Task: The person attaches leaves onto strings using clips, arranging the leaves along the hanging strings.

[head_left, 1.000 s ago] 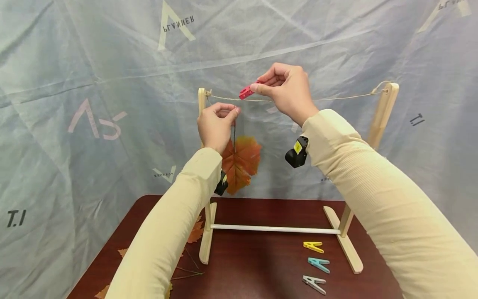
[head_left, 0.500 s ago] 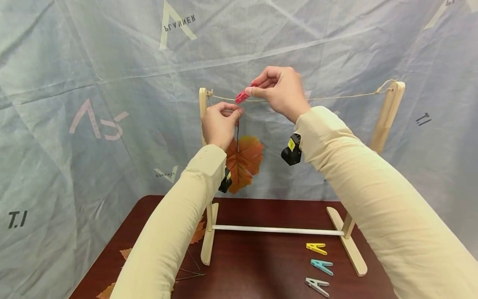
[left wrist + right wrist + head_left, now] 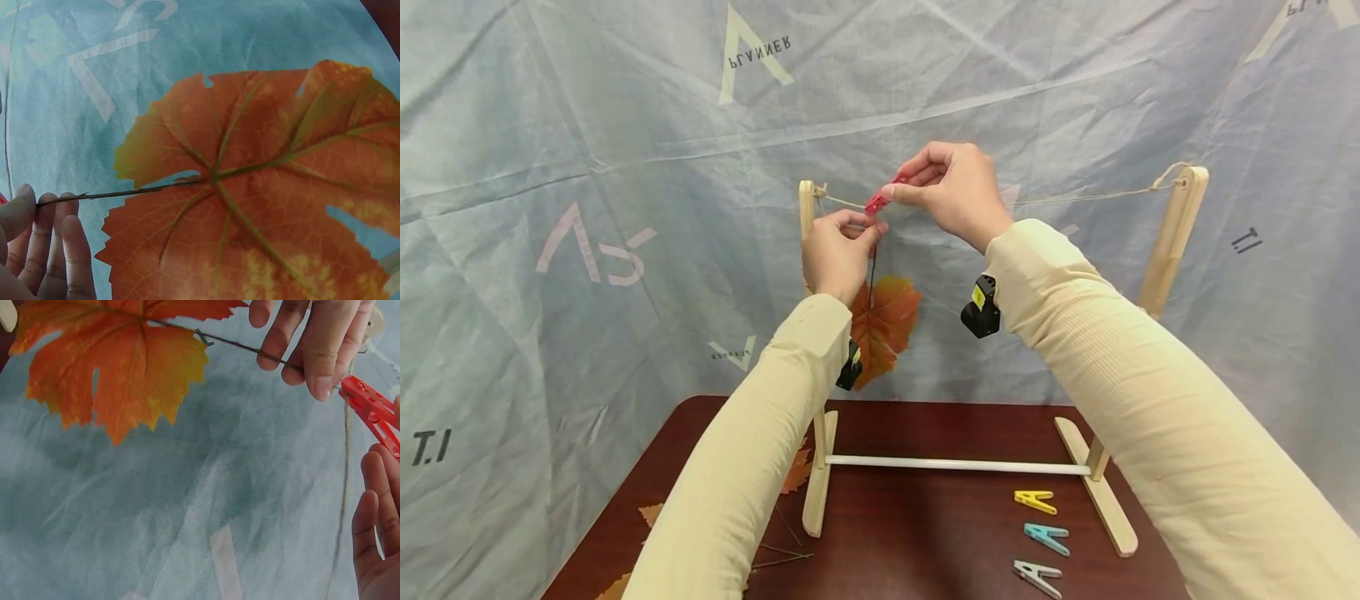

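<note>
Upper centre: the right hand (image 3: pixel 951 192) pinches a red clothespin (image 3: pixel 877 202), now lowered to the twine (image 3: pixel 1090 198); the left hand (image 3: pixel 837 257) pinches an orange leaf (image 3: pixel 889 321), hanging mid-frame, by its stem (image 3: pixel 137 190). Clothespin and stem seem aligned.

Soft, even light fills the head view. Well below the left hand (image 3: pixel 837 257) and right hand (image 3: pixel 958 196), a blurry dark shadow falls on the table (image 3: pixel 895 432). Behind the hands, pale sheen catches creases in the cloth (image 3: pixel 880 92). Both wrist views look dimmer and bluer, with slightly soft detail.
</note>
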Demonstrator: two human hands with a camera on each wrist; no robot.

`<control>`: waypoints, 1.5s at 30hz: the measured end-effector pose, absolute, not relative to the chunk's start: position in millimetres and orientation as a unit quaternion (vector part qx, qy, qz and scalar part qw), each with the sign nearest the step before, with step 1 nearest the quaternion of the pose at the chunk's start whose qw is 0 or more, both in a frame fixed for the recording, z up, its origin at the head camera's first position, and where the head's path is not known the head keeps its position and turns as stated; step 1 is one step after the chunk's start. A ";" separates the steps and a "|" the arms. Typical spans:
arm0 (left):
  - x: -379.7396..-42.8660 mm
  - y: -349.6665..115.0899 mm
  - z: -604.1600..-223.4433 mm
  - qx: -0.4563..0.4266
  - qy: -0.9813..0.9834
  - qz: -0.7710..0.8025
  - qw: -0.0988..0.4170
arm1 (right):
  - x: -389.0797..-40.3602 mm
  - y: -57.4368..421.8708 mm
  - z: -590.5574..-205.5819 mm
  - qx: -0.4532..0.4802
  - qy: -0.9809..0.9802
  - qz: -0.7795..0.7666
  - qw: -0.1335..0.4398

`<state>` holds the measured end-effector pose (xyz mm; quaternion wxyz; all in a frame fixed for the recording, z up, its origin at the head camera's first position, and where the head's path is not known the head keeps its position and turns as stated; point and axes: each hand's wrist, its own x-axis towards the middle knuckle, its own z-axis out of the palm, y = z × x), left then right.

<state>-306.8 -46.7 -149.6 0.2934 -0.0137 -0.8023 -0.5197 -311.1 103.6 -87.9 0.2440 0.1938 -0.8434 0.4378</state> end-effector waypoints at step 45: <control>-306.0 -45.3 -155.2 -0.017 -0.813 -0.507 0.287 | -307.8 108.1 -89.9 0.183 -0.872 0.405 0.206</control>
